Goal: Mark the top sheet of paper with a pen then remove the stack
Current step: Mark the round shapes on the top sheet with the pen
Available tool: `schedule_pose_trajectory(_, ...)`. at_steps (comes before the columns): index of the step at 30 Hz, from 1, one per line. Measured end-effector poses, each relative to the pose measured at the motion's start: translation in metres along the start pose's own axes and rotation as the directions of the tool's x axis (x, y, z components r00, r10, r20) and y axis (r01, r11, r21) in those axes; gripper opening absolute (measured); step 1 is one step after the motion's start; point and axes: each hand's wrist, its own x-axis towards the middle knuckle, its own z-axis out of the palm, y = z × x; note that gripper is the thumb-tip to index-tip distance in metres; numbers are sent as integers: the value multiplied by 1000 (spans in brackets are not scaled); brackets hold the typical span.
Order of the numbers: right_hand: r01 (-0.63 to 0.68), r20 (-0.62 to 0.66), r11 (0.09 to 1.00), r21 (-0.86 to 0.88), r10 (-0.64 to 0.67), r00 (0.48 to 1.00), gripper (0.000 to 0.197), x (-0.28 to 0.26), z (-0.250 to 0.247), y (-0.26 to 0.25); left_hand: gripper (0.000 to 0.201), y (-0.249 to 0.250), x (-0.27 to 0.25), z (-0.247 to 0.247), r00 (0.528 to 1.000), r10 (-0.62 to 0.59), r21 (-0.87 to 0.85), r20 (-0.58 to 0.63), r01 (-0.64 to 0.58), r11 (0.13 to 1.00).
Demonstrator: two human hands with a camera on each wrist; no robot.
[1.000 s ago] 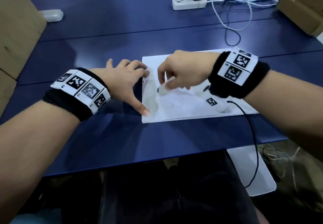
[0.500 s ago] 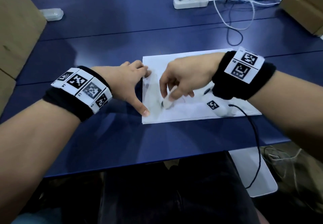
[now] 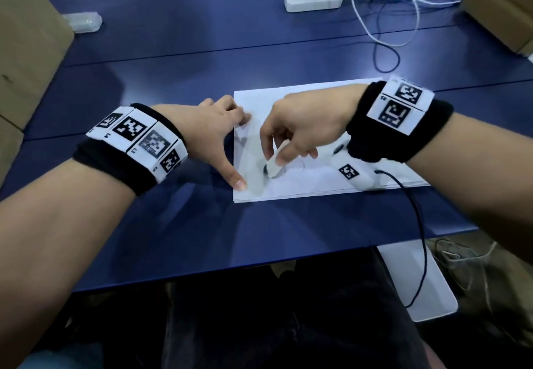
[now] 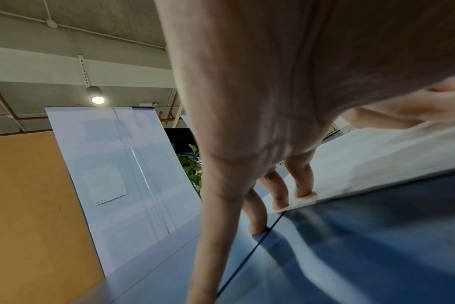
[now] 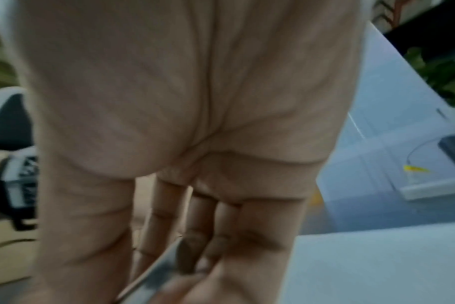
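A thin stack of white paper (image 3: 331, 184) lies on the blue table (image 3: 202, 224). My left hand (image 3: 233, 149) is spread at the stack's left edge, the thumb on the near left part and the fingertips (image 4: 303, 194) pressing the far left corner. My right hand (image 3: 274, 158) hovers over the left half of the top sheet and pinches a short white pen (image 3: 272, 168) with a dark tip that points down onto the paper. Faint curved lines show on the sheet beside the tip. In the right wrist view the pen (image 5: 153, 273) is a blur under the fingers.
A white power strip (image 3: 313, 1) with cables (image 3: 383, 31) lies at the far side. Cardboard boxes stand far left (image 3: 26, 51) and far right (image 3: 501, 17). A small clear case (image 3: 83, 22) sits far left. A black cable (image 3: 418, 224) runs from my right wrist over the table's near edge.
My right hand has carried the pen toward me across the sheet, mostly in the first half second. My left hand has stayed on the stack's left edge.
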Motion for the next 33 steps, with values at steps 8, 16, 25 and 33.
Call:
schedule_pose_trajectory(8,-64,-154,998,-17,61,986,10,5,-9,12,144,-1,0,0,1000,-12,-33,-4,11,999)
schedule_pose_trajectory(16,-136,-276,990,-38,121,953,9,16,-16,14,142,1,0,-1,1000,-21,-39,14,22,999)
schedule_pose_trajectory(25,-100,-164,993,-61,89,983,12,16,-8,7,147,0,2,-1,1000,-22,-33,20,23,999)
schedule_pose_trajectory(33,-54,-49,999,-2,54,997,11,12,-4,2,154,-1,1,0,1000,-28,-34,12,28,999)
